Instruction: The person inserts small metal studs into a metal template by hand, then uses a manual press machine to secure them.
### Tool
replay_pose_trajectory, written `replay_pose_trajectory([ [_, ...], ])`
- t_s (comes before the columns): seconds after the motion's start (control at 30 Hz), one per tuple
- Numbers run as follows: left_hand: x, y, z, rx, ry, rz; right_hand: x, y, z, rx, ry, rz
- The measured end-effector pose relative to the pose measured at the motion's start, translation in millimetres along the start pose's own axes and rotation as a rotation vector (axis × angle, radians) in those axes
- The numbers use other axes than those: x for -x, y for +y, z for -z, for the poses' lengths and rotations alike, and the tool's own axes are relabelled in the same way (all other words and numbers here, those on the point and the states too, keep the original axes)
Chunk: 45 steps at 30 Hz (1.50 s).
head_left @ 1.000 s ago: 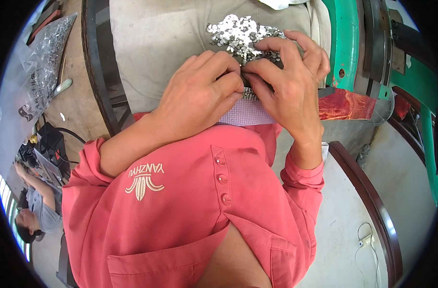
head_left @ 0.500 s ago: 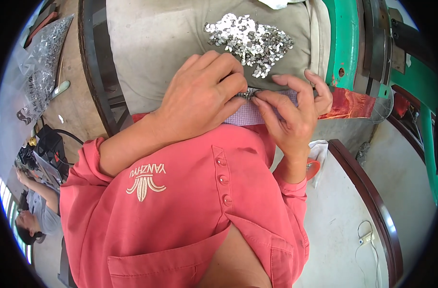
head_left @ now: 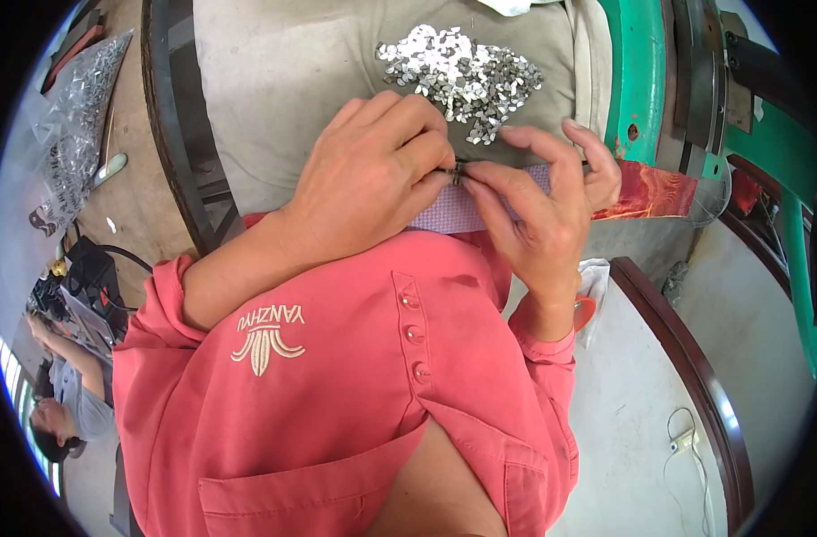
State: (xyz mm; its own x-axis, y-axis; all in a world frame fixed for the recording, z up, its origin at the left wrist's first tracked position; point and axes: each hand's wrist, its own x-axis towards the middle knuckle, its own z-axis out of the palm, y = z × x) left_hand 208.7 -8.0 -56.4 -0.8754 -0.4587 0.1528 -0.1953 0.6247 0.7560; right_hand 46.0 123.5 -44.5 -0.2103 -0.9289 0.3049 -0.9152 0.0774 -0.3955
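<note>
Both my hands meet at the near edge of a grey-green cloth (head_left: 274, 107). Thumb and bent fingers of my left hand (head_left: 372, 170) pinch one side of a small dark metal piece (head_left: 457, 172). From the other side, the thumb and index finger of my right hand (head_left: 543, 201) close on it, its other fingers raised and curled. Fingertips cover most of the piece, so its exact kind does not show. Just beyond the fingers lies a loose pile of small flat metal bits (head_left: 462, 76), some shiny, some dark grey. A lilac textured cloth (head_left: 444, 215) shows beneath the hands.
A clear plastic bag of small metal parts (head_left: 81, 116) rests on the wooden surface (head_left: 144, 148) at left. Green machine framing (head_left: 637, 80) borders the right side. Another person (head_left: 72, 403) sits far left. A white cord (head_left: 686, 443) lies at lower right.
The piece between my fingertips has turned: a silvery, ridged side showed before, and now a narrower dark side does. Both hands stay nearly in place.
</note>
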Motion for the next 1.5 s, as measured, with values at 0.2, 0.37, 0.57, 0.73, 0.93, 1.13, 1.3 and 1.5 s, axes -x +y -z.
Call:
replay_pose_trajectory([
  [0.2, 2.4, -0.9, 4.7, 0.058, -0.041, 0.039, -10.1, -4.4, 2.9, 0.016, -0.109, 0.036],
  [0.37, 2.4, -1.3, 5.3, 0.062, -0.053, 0.055, -7.2, 4.0, 10.8, -0.041, -0.084, -0.024],
  [0.57, 2.0, -2.1, 4.6, 0.054, -0.06, 0.049, 3.8, 2.6, -1.4, -0.024, -0.048, -0.014],
  [0.73, 2.0, -2.6, 4.1, 0.057, -0.055, 0.048, 3.8, 2.5, -2.5, 0.038, 0.003, -0.023],
  [0.93, 0.7, -1.3, 2.6, 0.049, -0.054, 0.053, 3.1, 2.6, 11.7, -0.006, -0.016, -0.062],
  [1.13, -2.3, 1.4, -4.2, 0.025, -0.036, 0.025, 8.0, 7.2, 3.7, -0.006, -0.004, -0.073],
  [1.3, -1.9, 1.5, -7.4, -0.013, 0.006, -0.022, -5.3, 14.8, -2.2, 0.03, 0.042, -0.006],
  [1.5, -0.9, 2.5, -3.6, 0.006, 0.0, -0.01, -27.7, 15.4, -6.3, 0.122, -0.045, 0.115],
])
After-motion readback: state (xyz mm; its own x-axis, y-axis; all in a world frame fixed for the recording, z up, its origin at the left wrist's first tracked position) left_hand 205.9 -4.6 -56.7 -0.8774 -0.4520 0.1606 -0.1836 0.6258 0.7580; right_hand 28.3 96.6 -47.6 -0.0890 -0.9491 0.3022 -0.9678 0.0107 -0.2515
